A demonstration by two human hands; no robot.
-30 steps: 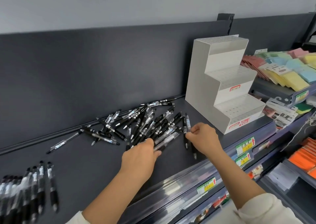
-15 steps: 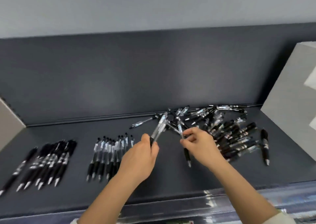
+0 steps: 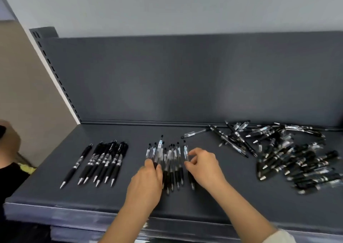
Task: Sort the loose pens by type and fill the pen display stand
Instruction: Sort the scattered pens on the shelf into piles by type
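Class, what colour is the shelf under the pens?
Dark grey; the shelf shows best in the head view.

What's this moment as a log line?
phase: sorting; left hand: holds clear pen; right hand: pinches second clear pen; unsorted pile: right

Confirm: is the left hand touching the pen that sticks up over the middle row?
Touching. The head view shows the left hand gripping the pen, its lower end held between the fingers.
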